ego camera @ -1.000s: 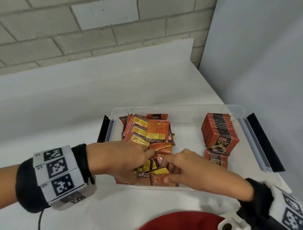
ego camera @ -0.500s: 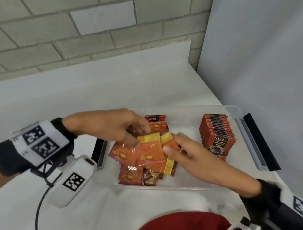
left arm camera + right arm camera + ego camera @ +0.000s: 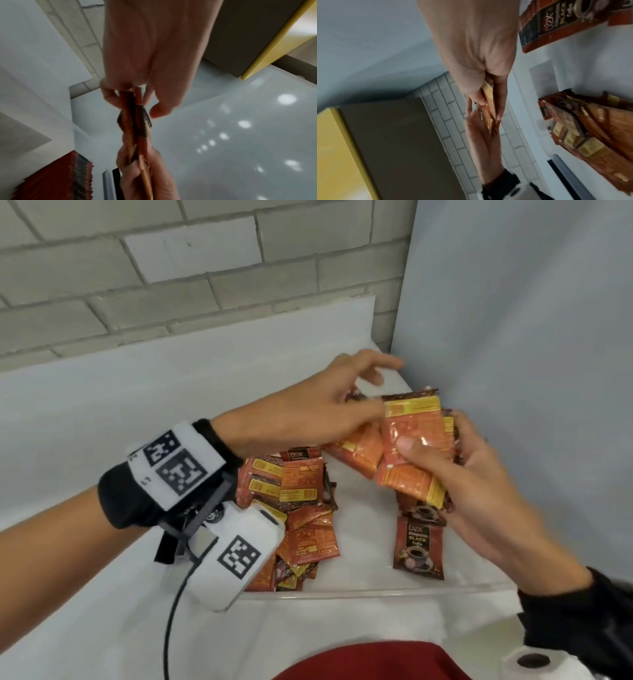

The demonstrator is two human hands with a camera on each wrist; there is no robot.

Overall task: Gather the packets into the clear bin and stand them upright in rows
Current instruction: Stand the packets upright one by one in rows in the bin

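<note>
Above the clear bin (image 3: 376, 594), our right hand (image 3: 479, 494) clamps a fanned bunch of packets (image 3: 411, 446), thumb across their faces, long edges running roughly upright. Our left hand (image 3: 308, 412) meets the bunch from the left, fingertips pinching its top edges, so it is the hand placed to square them. Loose packets (image 3: 301, 508) lie flat in the bin's left part; one packet (image 3: 418, 542) stands below our right hand.
</note>
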